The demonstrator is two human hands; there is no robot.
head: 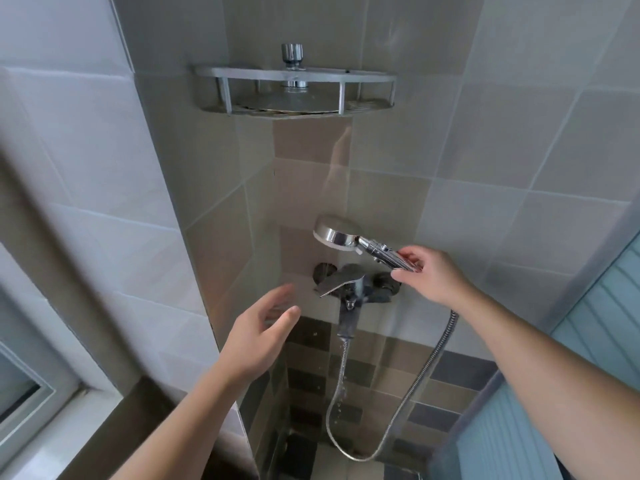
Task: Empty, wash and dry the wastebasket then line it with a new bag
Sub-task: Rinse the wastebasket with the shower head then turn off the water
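- Room: a tiled shower corner, grey and beige wall tiles, a darker striped band low down; a window frame (pixel 38 386) at your 8 o'clock and a ribbed blue panel (pixel 595 341) at your 4 o'clock.
- Corner shelf (pixel 294 93): metal, at 12 o'clock high on the wall, with a chrome fitting (pixel 292 57) above it.
- Tap (pixel 349 282): chrome mixer at the centre, lever pointing toward 8 o'clock; drops fall from its spout.
- Shower head (pixel 337 233): chrome, just above the tap, face turned down.
- Hose (pixel 412 382): ribbed metal, looping from under the tap down to 6 o'clock and up to the handle.
- Right hand (pixel 429 271): at 3 o'clock of the tap, fingers and thumb pinching the shower handle (pixel 391 256).
- Left hand (pixel 263 327): at 8 o'clock of the tap, fingers straight and spread, holding nothing, near the lever but apart from it.
- Wastebasket: not in view; you cannot place it from here.
- Handling, as a judgement: the handle looks wet and smooth, so likely slippery; wrap your fingers round its middle rather than pinching the end. The hose is stiff enough to tug back.
- Stage, as a judgement: you seem to be readying water for the wash.
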